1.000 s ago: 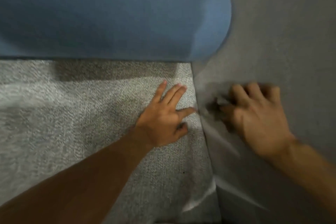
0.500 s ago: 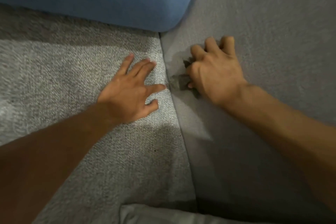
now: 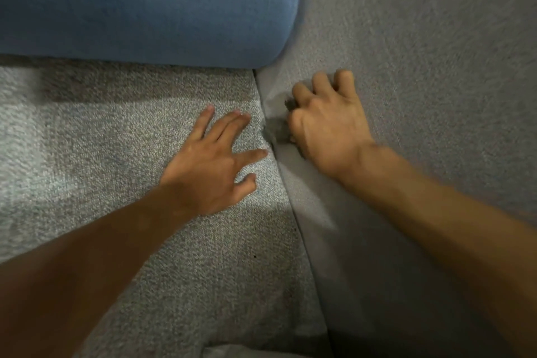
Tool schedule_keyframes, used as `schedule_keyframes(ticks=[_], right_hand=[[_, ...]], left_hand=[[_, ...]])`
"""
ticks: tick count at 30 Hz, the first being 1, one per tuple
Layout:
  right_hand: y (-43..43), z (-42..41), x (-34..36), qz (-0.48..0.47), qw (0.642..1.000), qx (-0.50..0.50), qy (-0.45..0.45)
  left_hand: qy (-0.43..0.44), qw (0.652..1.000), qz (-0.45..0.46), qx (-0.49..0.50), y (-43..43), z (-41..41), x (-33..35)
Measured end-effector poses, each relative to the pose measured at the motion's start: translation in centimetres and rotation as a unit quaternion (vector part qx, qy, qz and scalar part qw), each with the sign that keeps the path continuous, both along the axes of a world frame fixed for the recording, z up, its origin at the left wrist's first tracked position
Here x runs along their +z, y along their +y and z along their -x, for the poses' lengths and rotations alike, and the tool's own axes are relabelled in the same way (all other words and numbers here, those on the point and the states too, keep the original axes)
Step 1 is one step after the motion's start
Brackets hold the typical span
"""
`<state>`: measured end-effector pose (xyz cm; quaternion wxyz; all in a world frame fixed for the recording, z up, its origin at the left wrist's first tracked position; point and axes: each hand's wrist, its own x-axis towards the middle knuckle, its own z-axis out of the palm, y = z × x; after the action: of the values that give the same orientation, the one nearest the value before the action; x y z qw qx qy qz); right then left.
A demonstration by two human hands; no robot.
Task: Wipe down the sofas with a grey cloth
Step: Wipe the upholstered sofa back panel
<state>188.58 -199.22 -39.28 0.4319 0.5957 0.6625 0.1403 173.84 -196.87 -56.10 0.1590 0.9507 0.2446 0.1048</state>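
Observation:
My right hand grips a small grey cloth with curled fingers and holds it against the smooth grey sofa side, right at the seam with the seat. Most of the cloth is hidden under the hand; only a dark bunch shows at its left. My left hand rests flat with fingers spread on the speckled light-grey seat cushion, its fingertips close to the seam and the cloth.
A blue back cushion lies along the top of the seat and ends where it meets the grey side panel. A pale strip of fabric shows at the bottom edge.
My right hand with the cloth has slid along the sofa side by the seam, toward the blue cushion. The view shifted. My left hand has stayed flat on the seat.

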Motion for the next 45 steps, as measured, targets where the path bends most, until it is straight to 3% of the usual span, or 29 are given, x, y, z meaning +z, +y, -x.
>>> schedule_keyframes(ticks=[2, 6, 9, 13, 15, 17, 21, 24, 28, 31, 34, 39, 43, 45], right_hand=[[-2.6, 0.3, 0.0, 0.024, 0.999, 0.007, 0.031], [-8.6, 1.3, 0.8, 0.16, 0.985, -0.045, 0.044], [-7.0, 1.1, 1.1, 0.142, 0.989, -0.046, 0.011], [2.6, 0.0, 0.2, -0.102, 0.995, 0.019, -0.009], [4.6, -0.2, -0.8, -0.155, 0.988, -0.007, 0.016], [2.9, 0.1, -1.3, -0.127, 0.992, 0.007, 0.02], [-4.1, 1.7, -0.4, 0.063, 0.997, -0.031, 0.027], [-2.5, 1.2, 1.1, 0.019, 0.999, -0.017, 0.025], [-1.9, 0.2, 3.7, -0.107, 0.994, -0.019, 0.005], [-6.5, 1.4, 5.1, 0.0, 0.999, -0.051, 0.013], [-9.9, 1.4, 9.6, 0.027, 0.995, -0.075, 0.06], [-8.9, 0.7, 21.2, -0.162, 0.986, -0.036, 0.022], [-13.0, 1.6, 25.0, -0.211, 0.974, -0.072, 0.038], [-15.5, 2.0, 27.1, -0.216, 0.971, -0.09, 0.051]], left_hand=[[0.002, 1.0, 0.005, -0.003, 0.0, 0.0, -0.1], [-0.004, 1.0, 0.012, 0.001, 0.0, 0.2, 0.1], [-0.004, 1.0, 0.018, 0.001, 0.1, 0.2, 0.2], [-0.003, 1.0, 0.02, -0.005, 0.2, 0.1, 0.2], [-0.008, 1.0, 0.022, -0.01, 0.2, 0.1, 0.1], [-0.008, 1.0, 0.026, -0.008, 0.2, 0.0, 0.0], [0.001, 1.0, 0.027, -0.009, 0.2, -0.1, 0.3], [-0.006, 0.999, 0.032, -0.004, 0.1, 0.0, 0.2], [-0.001, 1.0, 0.027, -0.005, 0.1, -0.1, -0.1], [-0.002, 0.999, 0.038, -0.006, 0.2, -0.1, 0.4], [-0.006, 0.997, 0.079, -0.002, 0.3, 0.2, 1.2], [-0.022, 0.982, 0.186, 0.033, 0.4, 0.2, 2.7], [-0.128, 0.915, 0.369, 0.097, -1.5, 0.1, 7.5], [-0.218, 0.893, 0.388, 0.072, -2.6, -1.1, 12.6]])
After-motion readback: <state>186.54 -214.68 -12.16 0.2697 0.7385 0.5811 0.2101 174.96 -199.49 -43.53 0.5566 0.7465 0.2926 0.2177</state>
